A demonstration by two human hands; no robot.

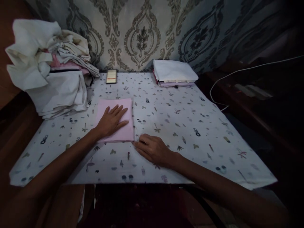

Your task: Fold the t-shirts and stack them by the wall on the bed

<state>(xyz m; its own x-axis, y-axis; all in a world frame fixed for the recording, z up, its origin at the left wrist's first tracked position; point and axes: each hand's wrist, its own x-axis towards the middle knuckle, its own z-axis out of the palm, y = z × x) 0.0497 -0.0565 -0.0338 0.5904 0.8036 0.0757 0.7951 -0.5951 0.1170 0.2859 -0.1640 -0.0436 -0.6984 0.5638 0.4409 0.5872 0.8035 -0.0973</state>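
A folded pink cloth (125, 134) lies flat on the patterned table cover (166, 110), left of centre. My left hand (112, 120) rests palm down on top of it, fingers spread. At the cloth's near right corner is my right hand (152, 148), its fingers curled together, with the fingertips beside the corner. Whether those fingers pinch the cloth's edge is too small to tell.
Crumpled and loosely folded cloths (64, 91) are heaped at the left. A neat stack of folded cloths (174, 71) sits at the back right. A small blurred box (111, 77) stands near the wall. A white cable (249, 67) hangs at the right.
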